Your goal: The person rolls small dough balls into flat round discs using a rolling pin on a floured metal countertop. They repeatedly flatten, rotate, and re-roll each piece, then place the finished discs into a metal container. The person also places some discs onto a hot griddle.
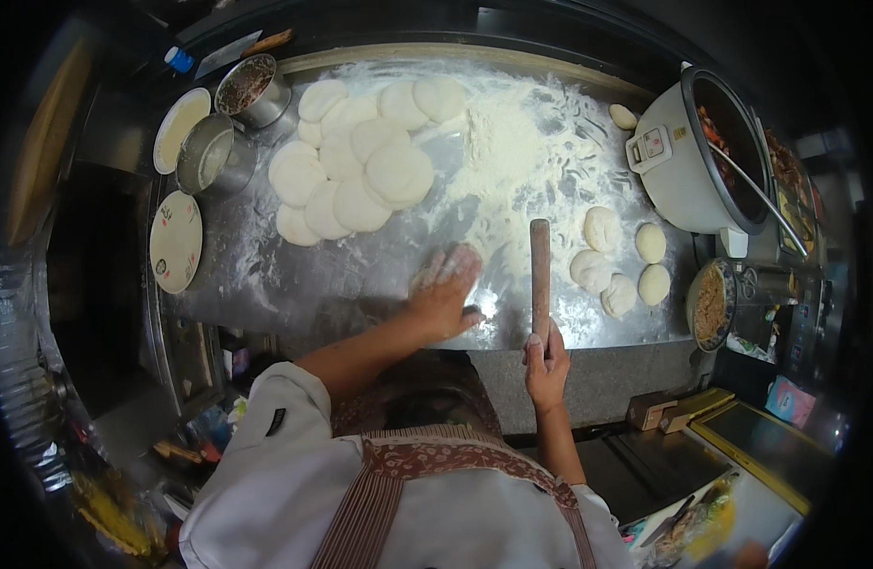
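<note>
My right hand [548, 370] grips the lower end of a wooden rolling pin [541, 274], which points away from me over the near edge of the metal worktop [322, 291]. Flat and slightly blurred, my left hand [447, 295] is over the worktop with its thumb apart and flour on its fingers. I cannot tell whether any dough lies under it. Beyond it, several flattened dough rounds [399, 174] overlap in a cluster. To the right of the rolling pin sit several smaller dough pieces [591, 271], some dusted with flour. Loose flour [504, 149] covers the middle of the worktop.
At right stands a white electric cooker [674, 171] holding food and a metal-handled utensil; a bowl of filling [711, 302] is nearer. Along the left are a plate [176, 242], an oval dish [183, 131], metal pots [212, 156] and a cleaver [228, 55].
</note>
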The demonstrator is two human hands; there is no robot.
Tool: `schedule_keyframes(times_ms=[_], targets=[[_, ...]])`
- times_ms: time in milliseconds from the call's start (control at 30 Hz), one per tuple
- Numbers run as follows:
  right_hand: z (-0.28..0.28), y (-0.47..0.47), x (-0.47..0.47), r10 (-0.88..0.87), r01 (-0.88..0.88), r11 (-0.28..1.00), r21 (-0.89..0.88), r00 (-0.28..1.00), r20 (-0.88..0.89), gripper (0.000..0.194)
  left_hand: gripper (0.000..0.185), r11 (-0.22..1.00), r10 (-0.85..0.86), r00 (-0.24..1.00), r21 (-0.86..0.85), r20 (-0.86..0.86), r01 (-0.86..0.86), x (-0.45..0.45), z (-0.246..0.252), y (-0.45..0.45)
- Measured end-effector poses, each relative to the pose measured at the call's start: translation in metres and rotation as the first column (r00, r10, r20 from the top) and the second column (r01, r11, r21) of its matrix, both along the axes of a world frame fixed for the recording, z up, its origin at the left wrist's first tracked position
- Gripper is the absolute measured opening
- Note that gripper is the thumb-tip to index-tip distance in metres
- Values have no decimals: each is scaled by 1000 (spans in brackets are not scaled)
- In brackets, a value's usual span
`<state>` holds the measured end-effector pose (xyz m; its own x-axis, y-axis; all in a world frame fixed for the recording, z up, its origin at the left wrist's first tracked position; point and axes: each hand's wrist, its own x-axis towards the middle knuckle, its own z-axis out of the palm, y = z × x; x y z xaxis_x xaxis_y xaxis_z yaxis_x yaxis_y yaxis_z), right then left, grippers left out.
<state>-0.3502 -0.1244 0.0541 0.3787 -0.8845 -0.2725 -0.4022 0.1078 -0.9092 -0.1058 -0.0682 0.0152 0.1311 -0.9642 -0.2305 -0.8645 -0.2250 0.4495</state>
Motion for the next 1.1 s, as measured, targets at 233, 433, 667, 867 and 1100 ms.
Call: schedule_keyframes(times_ms=[233,433,667,867,1100], targets=[[14,2,22,30,-83,951,-299,983,-180,30,82,970,-244,961,-48,-129,240,18,20,-2],[-18,17,50,379,-569,776,-271,765,-521,37,72,937,232,972,-279,46,-211,71,4,38],[-3,-43,142,148,-632,749,-199,452,-879,74,74,979,2,979,-200,203,39,98,30,-40],[39,12,148,358,-722,691,22,315,-879,78,91,983,-141,971,145,192,114,92,34,29],[3,3,142,273,-705,702,-102,399,-875,76,90,986,37,998,-164,52,-28,97,14,32]])
